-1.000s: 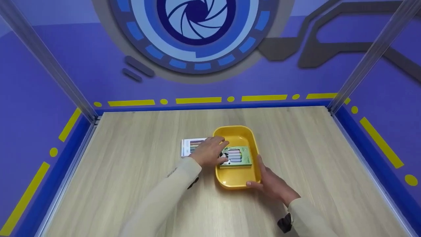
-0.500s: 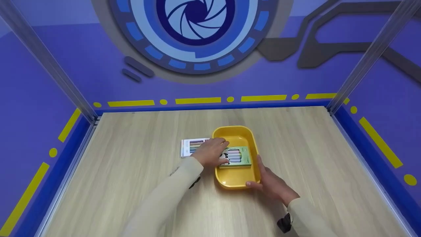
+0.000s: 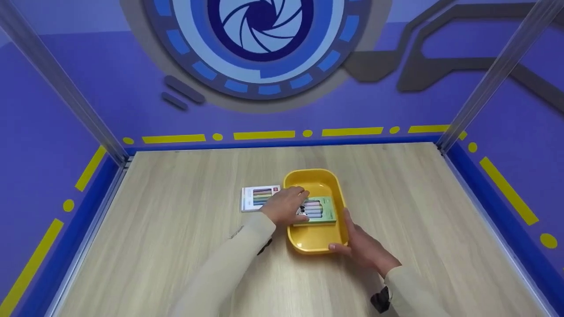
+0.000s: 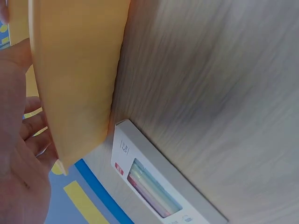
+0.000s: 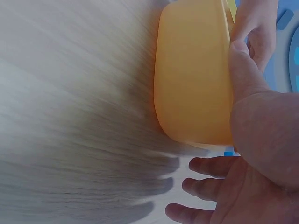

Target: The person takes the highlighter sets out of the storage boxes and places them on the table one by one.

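Head view: green box (image 3: 327, 209) at left fingers (image 3: 295, 192), hold unclear; right fingers (image 3: 350, 223) straight, touching tray (image 3: 313, 241).

Head view: even, medium-bright, diffuse light from above; small glare spot on the yellow tray's (image 3: 310, 240) near-left corner, pale sheen low on the desk (image 3: 282, 281). Wrist views: hazy, low contrast. Left: small print on white box (image 4: 159, 182) unreadably soft. Right: right grip's (image 5: 254, 154) fingers cast soft-edged shadows.
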A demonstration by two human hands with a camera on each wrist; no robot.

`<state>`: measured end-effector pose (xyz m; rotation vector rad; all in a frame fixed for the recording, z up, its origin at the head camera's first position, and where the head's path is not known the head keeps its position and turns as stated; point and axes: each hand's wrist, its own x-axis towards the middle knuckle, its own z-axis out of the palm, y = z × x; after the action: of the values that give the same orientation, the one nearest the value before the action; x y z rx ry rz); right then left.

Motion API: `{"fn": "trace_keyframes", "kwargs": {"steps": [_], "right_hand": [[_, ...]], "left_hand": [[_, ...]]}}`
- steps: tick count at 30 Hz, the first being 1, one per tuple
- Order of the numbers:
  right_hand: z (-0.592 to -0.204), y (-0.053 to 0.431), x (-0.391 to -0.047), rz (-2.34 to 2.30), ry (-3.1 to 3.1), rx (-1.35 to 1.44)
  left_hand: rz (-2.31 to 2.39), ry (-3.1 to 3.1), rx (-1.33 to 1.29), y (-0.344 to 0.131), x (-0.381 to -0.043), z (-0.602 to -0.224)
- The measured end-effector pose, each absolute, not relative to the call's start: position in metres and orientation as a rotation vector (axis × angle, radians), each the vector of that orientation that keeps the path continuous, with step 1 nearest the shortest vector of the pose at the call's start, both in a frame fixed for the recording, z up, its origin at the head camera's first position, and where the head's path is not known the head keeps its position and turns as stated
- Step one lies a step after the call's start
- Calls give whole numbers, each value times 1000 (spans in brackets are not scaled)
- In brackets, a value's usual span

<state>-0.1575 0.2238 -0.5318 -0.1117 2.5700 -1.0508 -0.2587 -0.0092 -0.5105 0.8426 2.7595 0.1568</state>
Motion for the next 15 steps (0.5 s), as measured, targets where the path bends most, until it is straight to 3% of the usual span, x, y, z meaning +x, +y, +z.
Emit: {"fn": "trace_keyframes", "kwargs": {"steps": [15], "right_hand": [[-530, 225, -156, -1012, 2594, -141]], "left_hand": [[137, 2743, 878, 0, -259, -514]]}}
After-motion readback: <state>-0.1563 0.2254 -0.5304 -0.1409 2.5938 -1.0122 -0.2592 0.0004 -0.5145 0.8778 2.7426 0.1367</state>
